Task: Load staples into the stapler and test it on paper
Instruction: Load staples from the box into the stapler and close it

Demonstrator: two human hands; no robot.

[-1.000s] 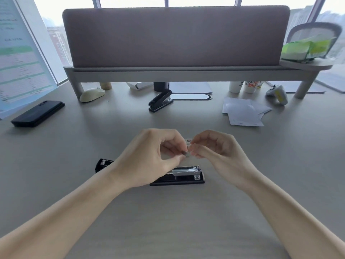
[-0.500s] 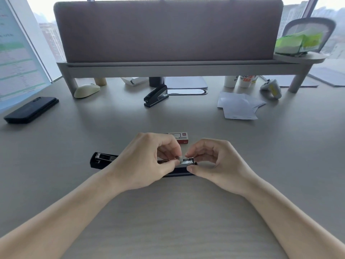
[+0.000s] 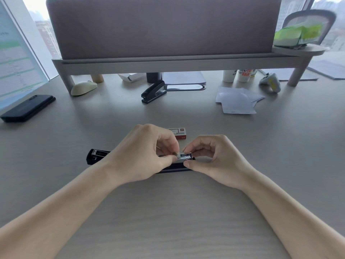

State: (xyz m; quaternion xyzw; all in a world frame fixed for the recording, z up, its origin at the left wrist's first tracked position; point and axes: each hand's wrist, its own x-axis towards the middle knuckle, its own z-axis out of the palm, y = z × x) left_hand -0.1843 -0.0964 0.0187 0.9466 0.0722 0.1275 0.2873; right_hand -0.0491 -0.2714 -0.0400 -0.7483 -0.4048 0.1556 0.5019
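A black stapler (image 3: 97, 156) lies opened flat on the desk, its lid end sticking out to the left and its metal staple channel (image 3: 185, 157) showing between my hands. My left hand (image 3: 141, 157) pinches a small strip of staples (image 3: 175, 154) with thumb and forefinger, right at the channel. My right hand (image 3: 211, 159) grips the channel's right end between thumb and fingers. A red and white staple box (image 3: 180, 133) sits just behind my hands. Loose white paper sheets (image 3: 237, 100) lie at the back right.
A second black stapler (image 3: 154, 91) stands closed at the back centre. A dark phone (image 3: 28, 107) lies at the left, a pale mouse (image 3: 83, 87) and a game controller (image 3: 270, 82) sit under the grey monitor shelf (image 3: 168, 62). Cups stand behind the paper.
Both hands came down from above the stapler onto its channel, bringing the staple strip with them. The staple box behind them came into view.
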